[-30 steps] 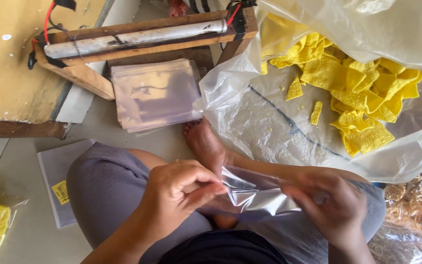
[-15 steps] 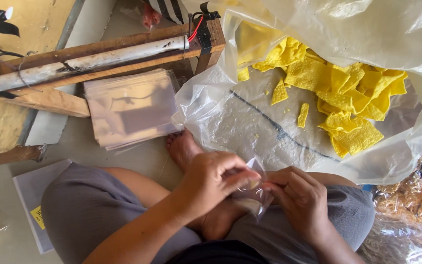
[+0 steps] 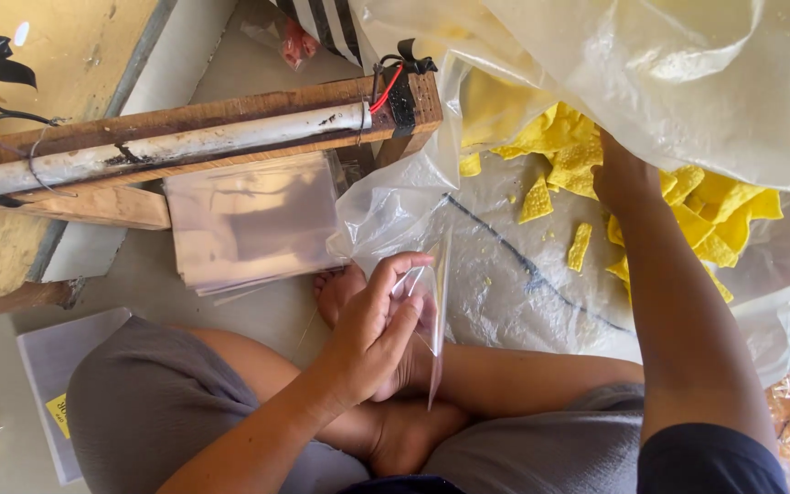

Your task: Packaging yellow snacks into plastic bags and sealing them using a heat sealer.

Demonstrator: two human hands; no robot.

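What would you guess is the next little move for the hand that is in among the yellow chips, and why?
Probably to close on a few yellow chips and carry them to the small clear bag. The right hand already lies on the pile inside the big plastic sack, while the left hand holds the little bag up, and nothing shows inside it.

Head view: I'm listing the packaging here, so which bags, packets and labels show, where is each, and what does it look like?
Small clear pouch: held edge-on in the left hand.
Stack of clear pouches: flat rectangles on the floor under the wooden sealer.
Large clear plastic bag: right side, holding yellow chips; the right hand reaches in.
Yellow label: small rectangle on a grey packet, lower left.
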